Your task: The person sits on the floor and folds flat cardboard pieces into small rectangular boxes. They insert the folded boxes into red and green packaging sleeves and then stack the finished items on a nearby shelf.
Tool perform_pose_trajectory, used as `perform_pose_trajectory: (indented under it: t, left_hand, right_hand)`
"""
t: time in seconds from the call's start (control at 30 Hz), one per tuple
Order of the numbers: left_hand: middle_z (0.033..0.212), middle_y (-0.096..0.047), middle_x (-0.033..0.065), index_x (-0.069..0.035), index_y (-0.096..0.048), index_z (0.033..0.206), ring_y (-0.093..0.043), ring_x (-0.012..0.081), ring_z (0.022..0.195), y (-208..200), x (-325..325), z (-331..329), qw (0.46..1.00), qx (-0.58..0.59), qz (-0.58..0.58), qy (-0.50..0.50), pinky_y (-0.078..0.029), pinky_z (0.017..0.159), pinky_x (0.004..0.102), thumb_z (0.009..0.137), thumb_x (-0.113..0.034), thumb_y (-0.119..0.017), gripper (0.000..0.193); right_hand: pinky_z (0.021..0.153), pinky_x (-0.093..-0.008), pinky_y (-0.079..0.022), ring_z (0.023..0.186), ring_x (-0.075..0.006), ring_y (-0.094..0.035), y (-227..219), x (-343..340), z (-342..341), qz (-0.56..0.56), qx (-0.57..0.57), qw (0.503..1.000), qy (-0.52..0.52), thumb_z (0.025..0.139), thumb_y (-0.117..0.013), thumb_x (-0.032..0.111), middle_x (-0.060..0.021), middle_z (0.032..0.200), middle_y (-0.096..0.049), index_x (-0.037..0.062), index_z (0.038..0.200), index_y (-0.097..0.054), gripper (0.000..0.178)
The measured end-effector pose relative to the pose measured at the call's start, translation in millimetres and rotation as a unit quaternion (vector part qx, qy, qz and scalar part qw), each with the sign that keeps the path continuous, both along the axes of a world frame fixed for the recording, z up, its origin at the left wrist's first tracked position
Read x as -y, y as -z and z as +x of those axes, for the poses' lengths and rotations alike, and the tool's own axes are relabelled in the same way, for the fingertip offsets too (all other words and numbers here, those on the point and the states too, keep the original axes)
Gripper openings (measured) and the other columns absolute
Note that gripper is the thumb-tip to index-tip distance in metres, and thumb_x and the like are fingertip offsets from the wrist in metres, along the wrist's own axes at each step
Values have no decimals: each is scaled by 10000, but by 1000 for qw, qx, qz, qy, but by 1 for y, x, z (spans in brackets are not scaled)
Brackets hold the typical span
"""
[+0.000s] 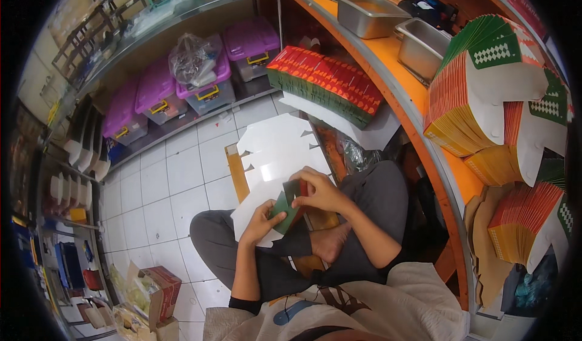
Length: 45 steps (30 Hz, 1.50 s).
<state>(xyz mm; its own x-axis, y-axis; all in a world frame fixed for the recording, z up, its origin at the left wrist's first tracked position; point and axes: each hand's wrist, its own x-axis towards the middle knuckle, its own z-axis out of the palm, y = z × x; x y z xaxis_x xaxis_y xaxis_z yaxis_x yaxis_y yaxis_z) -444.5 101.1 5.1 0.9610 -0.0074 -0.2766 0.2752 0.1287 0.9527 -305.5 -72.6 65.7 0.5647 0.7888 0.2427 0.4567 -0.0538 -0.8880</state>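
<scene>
Between my two hands is a small green and red carton (279, 212), held above my crossed legs. My left hand (260, 224) grips its green lower left side, the thumb lying along it. With bent fingers, my right hand (322, 192) holds its dark upper right edge. Whether the carton's flaps are fully folded I cannot tell. Under the hands and beyond them lies a large white die-cut cardboard sheet (280, 140), with notches along its sides.
A long row of red and green cartons (327, 77) stands ahead to the right. Stacks of flat printed carton blanks (467, 113) and metal pans (370, 20) sit on the orange shelf (407, 86). Purple-lidded bins (203, 92) line the left shelf. An opened box (160, 292) stands lower left.
</scene>
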Motion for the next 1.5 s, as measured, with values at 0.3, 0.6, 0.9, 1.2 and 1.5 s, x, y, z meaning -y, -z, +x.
perform_pose_trajectory:
  t: [0.3, 0.6, 0.9, 1.2, 1.5]
  left_hand:
    - [915, -554, 16, -34, -460, 1192, -515, 90, 860, 6, 1, 3, 989, 33, -138, -44, -412, 773, 224, 889, -56, -559, 320]
    - [923, -516, 74, -27, -462, 1161, -495, 157, 894, -38, 8, 2, 958, 174, 156, -163, -393, 816, 268, 852, -37, -572, 328]
    - [1122, -445, 102, -30, -368, 1271, -466, 178, 999, -35, 57, 14, 814, 212, 131, -524, -390, 896, 309, 931, -70, -438, 349]
    - [948, -493, 52, -5, -518, 1106, -529, 121, 877, -40, 20, 23, 899, 171, -53, -400, -551, 692, 241, 760, 61, -666, 382]
    - [959, -538, 66, 4, -510, 1093, -546, 196, 911, -18, 3, 20, 909, 277, 248, -186, -504, 778, 307, 584, -37, -817, 596]
  right_hand:
    - [683, -376, -456, 752, -269, -581, 6, -14, -17, -60, 121, 989, 61, 723, -714, 200, -100, 912, -536, 94, 960, -648, 268]
    - [611, -385, -433, 643, -296, -554, 5, -12, -14, -64, 155, 985, 24, 791, -666, 227, -117, 674, -537, 35, 757, -647, 196]
    - [468, -257, -294, 521, -67, -367, -16, 1, 0, 28, 22, 980, 196, 804, -680, 138, -30, 545, -407, -8, 596, -492, 316]
    - [440, -272, -265, 463, -85, -339, -20, 6, -6, 87, 92, 975, 182, 759, -686, 56, -36, 496, -378, -1, 511, -419, 369]
    - [404, -346, -308, 416, -228, -432, -38, 2, -24, 93, 260, 955, 111, 739, -689, 106, -73, 499, -402, 51, 500, -471, 329]
